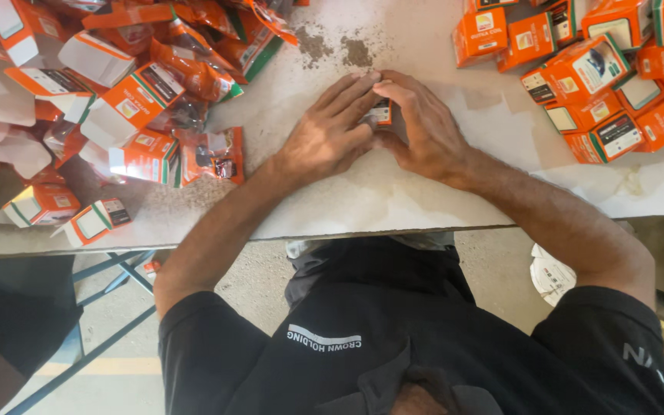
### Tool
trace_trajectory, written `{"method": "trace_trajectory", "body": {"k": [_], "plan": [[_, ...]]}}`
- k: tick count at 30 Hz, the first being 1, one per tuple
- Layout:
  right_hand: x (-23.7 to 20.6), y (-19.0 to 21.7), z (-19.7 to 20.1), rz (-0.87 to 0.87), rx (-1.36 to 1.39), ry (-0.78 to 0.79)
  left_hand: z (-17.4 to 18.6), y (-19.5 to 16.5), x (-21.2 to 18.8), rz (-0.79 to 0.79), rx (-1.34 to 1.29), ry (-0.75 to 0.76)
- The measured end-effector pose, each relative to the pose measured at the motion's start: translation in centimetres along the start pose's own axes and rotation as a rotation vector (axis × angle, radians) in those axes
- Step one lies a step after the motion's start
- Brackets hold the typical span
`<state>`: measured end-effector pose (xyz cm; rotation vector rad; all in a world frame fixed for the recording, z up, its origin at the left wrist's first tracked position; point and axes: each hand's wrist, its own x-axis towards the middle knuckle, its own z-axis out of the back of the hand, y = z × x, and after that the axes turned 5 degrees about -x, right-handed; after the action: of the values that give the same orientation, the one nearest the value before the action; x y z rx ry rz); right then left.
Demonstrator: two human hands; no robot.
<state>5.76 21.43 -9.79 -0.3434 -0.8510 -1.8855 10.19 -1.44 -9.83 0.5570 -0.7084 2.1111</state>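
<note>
Both my hands meet at the middle of a white table [393, 200]. My left hand [328, 134] and my right hand [424, 127] are cupped together around a small orange and white box [380, 114]. Only a sliver of the box shows between my fingers, and it rests on the table top. My fingertips touch above it.
A loose heap of flat and half-folded orange boxes and plastic packets [132, 100] covers the table's left. Closed orange boxes [609, 77] are piled at the right. A dark dirt smear [340, 46] lies beyond my hands. Below the front edge are a metal frame [109, 277] and concrete floor.
</note>
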Motion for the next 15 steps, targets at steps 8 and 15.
{"method": "trace_trajectory", "body": {"k": [8,15], "plan": [[0.8,0.2,4.5,-0.069,-0.827,-0.038,9.4,0.5,-3.6,0.748,0.94,-0.356],[0.7,-0.5,0.2,0.08,-0.56,-0.107,13.7,4.6,-8.0,1.048,0.873,-0.305]]}}
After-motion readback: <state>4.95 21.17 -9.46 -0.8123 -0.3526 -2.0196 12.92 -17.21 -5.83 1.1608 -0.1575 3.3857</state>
